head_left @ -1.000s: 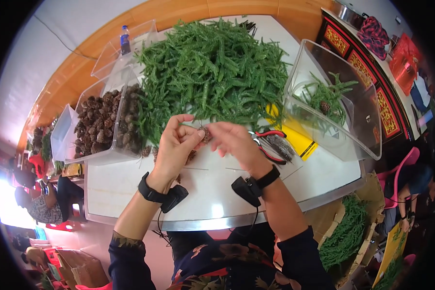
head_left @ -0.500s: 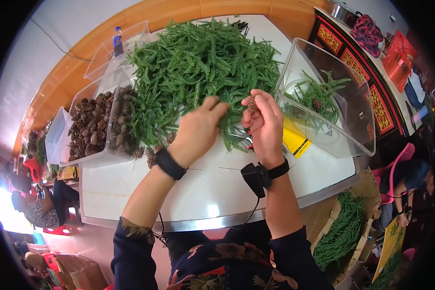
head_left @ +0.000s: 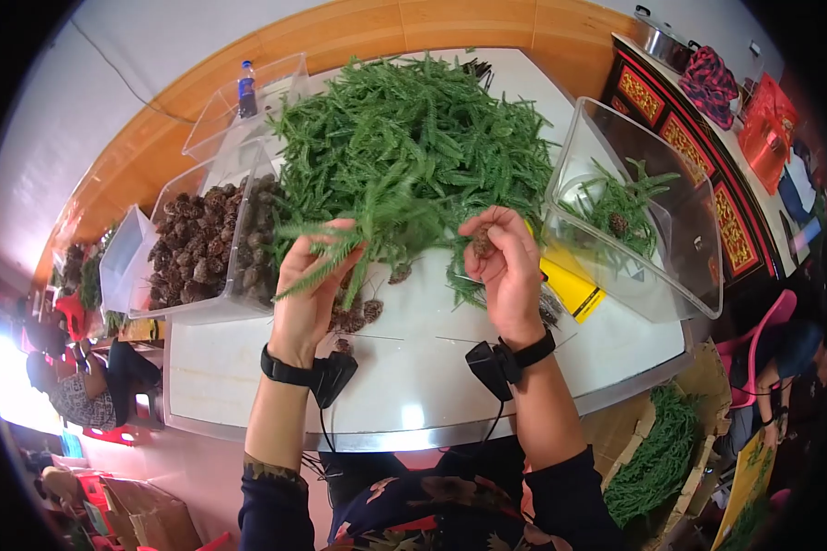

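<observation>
My left hand (head_left: 305,286) is closed on the stem end of a green artificial pine sprig (head_left: 388,213), whose blurred needles spread over my fingers. In my right hand (head_left: 513,280), a small brown pine cone (head_left: 483,242) is pinched between thumb and fingers. Behind both hands rises a big heap of green pine sprigs (head_left: 413,119). Several loose pine cones (head_left: 347,320) lie on the white table (head_left: 432,376) beside my left hand. Next to my right hand lies a yellow packet (head_left: 572,285); thin wires rest on the tabletop nearby.
A clear bin (head_left: 239,248) full of pine cones stands left. On the right, another clear bin (head_left: 648,275) holds a sprig with a cone. A bottle (head_left: 247,89) stands at the far left. Below right, a carton (head_left: 703,441) holds greenery. Other people sit at both sides.
My left hand has drawn back from the heap and now holds a pine sprig. The right hand still pinches the cone, a little lower in view. The view has shifted slightly.
</observation>
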{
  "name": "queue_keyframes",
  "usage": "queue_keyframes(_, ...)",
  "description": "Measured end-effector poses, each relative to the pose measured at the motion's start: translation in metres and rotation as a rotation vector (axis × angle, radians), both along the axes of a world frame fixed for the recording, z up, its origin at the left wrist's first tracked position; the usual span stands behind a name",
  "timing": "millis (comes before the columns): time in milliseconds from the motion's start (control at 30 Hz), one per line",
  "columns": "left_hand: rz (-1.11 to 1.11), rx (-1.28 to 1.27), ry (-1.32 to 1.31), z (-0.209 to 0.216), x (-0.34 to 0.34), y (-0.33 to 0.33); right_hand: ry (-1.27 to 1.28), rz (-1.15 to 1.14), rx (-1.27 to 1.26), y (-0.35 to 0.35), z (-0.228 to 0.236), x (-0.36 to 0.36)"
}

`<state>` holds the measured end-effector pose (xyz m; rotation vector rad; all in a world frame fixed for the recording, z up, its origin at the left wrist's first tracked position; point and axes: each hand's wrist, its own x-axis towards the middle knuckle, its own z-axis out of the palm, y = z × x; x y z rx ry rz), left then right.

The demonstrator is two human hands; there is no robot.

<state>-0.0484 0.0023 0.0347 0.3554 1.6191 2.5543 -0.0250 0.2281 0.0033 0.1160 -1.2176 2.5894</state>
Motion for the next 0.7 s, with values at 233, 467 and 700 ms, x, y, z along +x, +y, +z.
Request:
queue_keyframes(233, 0.068, -0.194, 0.314, -0.036, 0.005, -0.02, -0.114, 0.261, 0.237, -0.027, -0.002, 0.005)
queue_keyframes(467, 0.038, -0.655, 0.413, -0.027, 0.02, -0.012, -0.136, 0.404, 0.387, -0.035, -0.001, 0.014)
queue_keyframes(700, 0.014, -0.675, 0.407, -0.022, 0.025, -0.017, -0.187, 0.484, 0.345, -0.033, 0.0, 0.015)
